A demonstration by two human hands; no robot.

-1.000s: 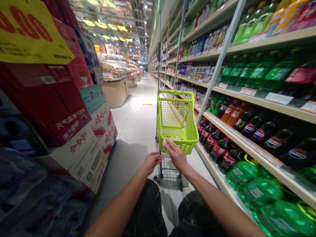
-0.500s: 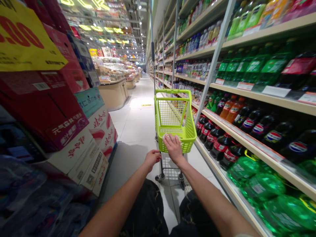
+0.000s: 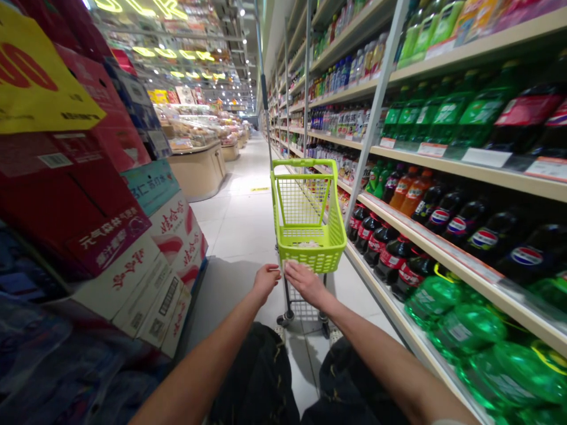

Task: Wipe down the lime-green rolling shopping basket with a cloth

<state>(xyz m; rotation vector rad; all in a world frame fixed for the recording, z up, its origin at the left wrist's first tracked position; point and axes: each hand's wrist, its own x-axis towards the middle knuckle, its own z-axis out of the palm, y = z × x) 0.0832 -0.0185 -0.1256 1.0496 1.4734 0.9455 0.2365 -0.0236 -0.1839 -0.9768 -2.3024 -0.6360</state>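
Head view: left hand (image 3: 266, 282) loosely curled, seemingly empty. Right hand (image 3: 306, 283) near-flat at near left corner of green cart (image 3: 315, 258); cannot tell what fingers hold. Cart stands on tiled floor (image 3: 234, 230), pale item (image 3: 309, 244) inside. Lopsided push could roll wheels (image 3: 286, 320) askew, basket bumping shelving (image 3: 447, 164) alongside.

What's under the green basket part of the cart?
Under the green basket I see dark wheels, a thin leg and pale floor tiles. The right hand covers part, so what's behind it can't be seen.
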